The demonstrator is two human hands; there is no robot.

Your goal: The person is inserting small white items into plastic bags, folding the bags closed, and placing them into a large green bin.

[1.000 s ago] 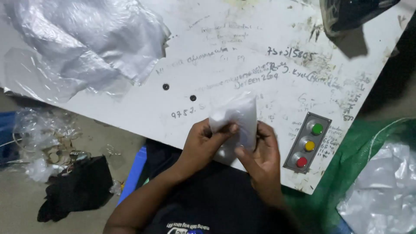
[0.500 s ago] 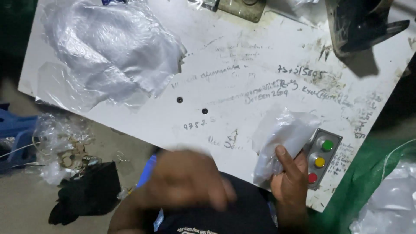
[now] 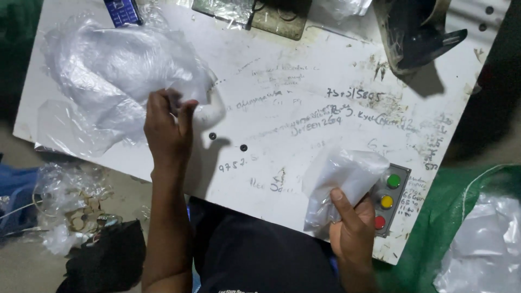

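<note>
My right hand [image 3: 351,230] grips a small white packet in clear plastic [image 3: 337,182] near the front edge of the white worktable [image 3: 304,87]. My left hand [image 3: 167,130] has reached to the table's left and pinches the edge of a heap of clear plastic bags [image 3: 116,76]. A white rounded piece [image 3: 213,111] shows just right of that hand's fingers. The packet sits beside a grey button panel [image 3: 386,199] with green, yellow and red buttons.
A dark machine part [image 3: 415,30] stands at the back right, a metal plate [image 3: 255,13] at the back middle, a blue keypad device [image 3: 122,11] at the back left. Loose plastic and black cloth [image 3: 103,260] lie on the floor left. A green sack [image 3: 461,217] with plastic is at right.
My left hand let go of the packet and swung left across the table to the plastic heap. My right hand keeps the packet, now lower and to the right, by the button panel.
</note>
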